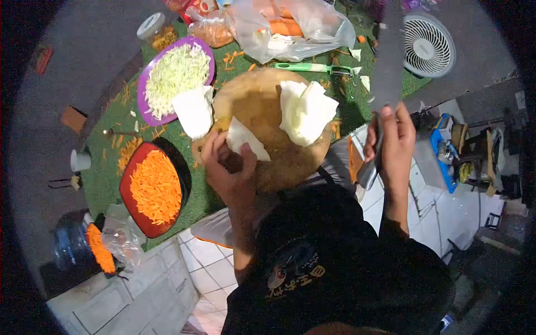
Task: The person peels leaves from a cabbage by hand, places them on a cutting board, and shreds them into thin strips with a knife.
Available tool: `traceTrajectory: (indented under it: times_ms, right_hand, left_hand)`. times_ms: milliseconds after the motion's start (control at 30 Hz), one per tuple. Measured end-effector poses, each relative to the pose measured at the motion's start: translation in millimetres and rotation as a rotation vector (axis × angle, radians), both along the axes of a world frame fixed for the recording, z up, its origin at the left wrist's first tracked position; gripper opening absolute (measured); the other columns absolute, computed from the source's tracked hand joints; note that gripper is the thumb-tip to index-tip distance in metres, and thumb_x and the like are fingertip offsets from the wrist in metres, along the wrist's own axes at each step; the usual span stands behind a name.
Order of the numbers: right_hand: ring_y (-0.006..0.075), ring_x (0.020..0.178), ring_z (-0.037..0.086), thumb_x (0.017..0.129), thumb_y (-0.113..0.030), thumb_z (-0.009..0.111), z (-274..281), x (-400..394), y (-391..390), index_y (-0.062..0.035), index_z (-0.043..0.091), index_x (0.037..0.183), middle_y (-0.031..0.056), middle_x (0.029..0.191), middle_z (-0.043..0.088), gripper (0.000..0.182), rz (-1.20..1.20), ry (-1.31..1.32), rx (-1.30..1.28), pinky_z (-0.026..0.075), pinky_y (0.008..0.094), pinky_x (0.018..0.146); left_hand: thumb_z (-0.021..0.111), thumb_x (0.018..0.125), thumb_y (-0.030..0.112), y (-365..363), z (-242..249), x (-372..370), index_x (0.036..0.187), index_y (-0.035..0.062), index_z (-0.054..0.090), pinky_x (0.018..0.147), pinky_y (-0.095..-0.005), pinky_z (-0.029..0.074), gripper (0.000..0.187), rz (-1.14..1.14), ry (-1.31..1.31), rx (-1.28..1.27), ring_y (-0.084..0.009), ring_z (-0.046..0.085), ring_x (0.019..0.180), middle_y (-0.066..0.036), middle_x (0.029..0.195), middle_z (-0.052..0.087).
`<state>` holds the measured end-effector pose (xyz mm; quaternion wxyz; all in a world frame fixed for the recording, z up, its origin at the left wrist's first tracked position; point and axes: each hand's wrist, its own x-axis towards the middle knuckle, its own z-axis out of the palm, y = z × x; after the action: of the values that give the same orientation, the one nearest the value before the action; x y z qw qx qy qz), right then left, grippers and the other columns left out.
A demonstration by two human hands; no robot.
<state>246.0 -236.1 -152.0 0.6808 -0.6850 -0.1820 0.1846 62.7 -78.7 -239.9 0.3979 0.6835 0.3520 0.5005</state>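
Observation:
My right hand (397, 142) is wrapped around the handle of a large knife (387, 61), its broad blade raised to the right of the round wooden cutting board (268, 167). At the board's left side, my left hand (231, 176) grips a flat, pale cabbage piece (245, 139) between fingers and thumb. A larger cabbage chunk (307, 111) lies on the right of the board. Another white cabbage piece (194, 111) rests at the board's left edge, against the purple plate (142, 92) of shredded cabbage (177, 75).
A dark red bowl (127, 168) of shredded carrot (156, 187) stands at left on the green mat (198, 206). Behind the board lie a green peeler (307, 67) and a plastic bag (251, 33) with carrots. A white fan (429, 44) is at the far right, near the blade.

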Motion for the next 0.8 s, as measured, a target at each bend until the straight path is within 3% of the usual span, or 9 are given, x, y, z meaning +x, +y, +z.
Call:
traceTrajectory:
  times_ms: [67,133,167,200,333,467,567,733,800]
  right_hand:
    - [0.0108,0.038,0.043,0.104,-0.026,0.048,-17,16,-9,-0.0067,0.050,0.105,0.0030,0.056,0.047,0.020,-0.112,0.049,0.122,0.038,0.0246,0.036]
    - [0.0110,0.038,0.042,0.104,-0.026,0.047,-19,27,-14,-0.0068,0.049,0.103,0.0025,0.056,0.045,0.019,-0.141,0.078,0.193,0.038,0.0251,0.036]
    - [0.0107,0.038,0.043,0.104,-0.025,0.047,-19,30,-16,-0.0066,0.048,0.101,0.0022,0.056,0.044,0.019,-0.160,0.102,0.221,0.038,0.0251,0.036]
    - [0.0107,0.038,0.043,0.104,-0.025,0.047,-21,33,-18,-0.0066,0.048,0.101,0.0022,0.056,0.044,0.019,-0.178,0.117,0.240,0.038,0.0251,0.036]
    - [0.0081,0.038,0.039,0.104,-0.026,0.047,-31,47,-25,-0.0059,0.049,0.101,0.0010,0.057,0.043,0.021,-0.192,0.194,0.342,0.035,0.0236,0.035]
    - [0.0076,0.039,0.039,0.104,-0.026,0.046,-43,67,-35,-0.0052,0.050,0.102,0.0001,0.057,0.043,0.021,-0.170,0.194,0.262,0.034,0.0236,0.035]
    - [0.0073,0.040,0.039,0.103,-0.026,0.047,-47,77,-40,-0.0054,0.050,0.101,-0.0017,0.057,0.044,0.021,-0.178,0.219,0.214,0.035,0.0243,0.037]
    - [0.0073,0.042,0.042,0.103,-0.026,0.047,-46,85,-45,-0.0055,0.050,0.105,-0.0014,0.058,0.044,0.021,-0.202,0.295,0.164,0.036,0.0243,0.038]
    - [0.0078,0.042,0.042,0.104,-0.027,0.047,-51,86,-49,-0.0048,0.051,0.109,-0.0006,0.059,0.045,0.024,-0.182,0.223,0.092,0.036,0.0242,0.039]
  left_hand:
    - [0.067,0.086,-0.003,0,-6,-2,0.133,-0.0015,0.039,0.090,-0.0327,0.050,0.055,-0.055,-0.101,-0.033,-0.0213,0.060,0.101,-0.014,0.117,0.058]
    - [0.066,0.088,0.000,1,-3,-4,0.133,-0.0014,0.039,0.094,-0.0334,0.048,0.053,0.011,-0.068,0.022,-0.0222,0.056,0.108,-0.016,0.124,0.054]
    - [0.065,0.089,0.000,-1,-5,-2,0.134,-0.0009,0.039,0.098,-0.0338,0.045,0.052,-0.011,-0.234,-0.113,-0.0219,0.053,0.114,-0.016,0.127,0.051]
    - [0.064,0.090,0.000,-1,-2,-2,0.133,-0.0010,0.039,0.100,-0.0350,0.044,0.050,0.011,-0.235,-0.140,-0.0222,0.053,0.115,-0.016,0.126,0.052]
    - [0.058,0.092,0.001,-8,17,-3,0.130,-0.0008,0.047,0.096,-0.0333,0.045,0.039,0.028,-0.020,-0.102,-0.0203,0.055,0.110,-0.013,0.124,0.056]
    - [0.052,0.090,-0.001,-22,39,0,0.127,-0.0009,0.054,0.094,-0.0307,0.044,0.037,-0.086,-0.191,-0.324,-0.0181,0.056,0.109,-0.011,0.123,0.057]
    - [0.051,0.093,0.003,-32,64,20,0.130,-0.0035,0.052,0.095,-0.0303,0.046,0.038,-0.139,0.144,-0.162,-0.0187,0.058,0.108,-0.011,0.123,0.059]
    - [0.053,0.093,0.004,-32,102,58,0.129,-0.0027,0.055,0.096,-0.0291,0.044,0.036,-0.247,0.206,-0.224,-0.0179,0.056,0.110,-0.011,0.125,0.059]
    - [0.059,0.089,0.001,-27,110,74,0.123,-0.0014,0.060,0.083,-0.0265,0.048,0.034,-0.381,0.378,-0.072,-0.0176,0.059,0.099,-0.010,0.120,0.061]
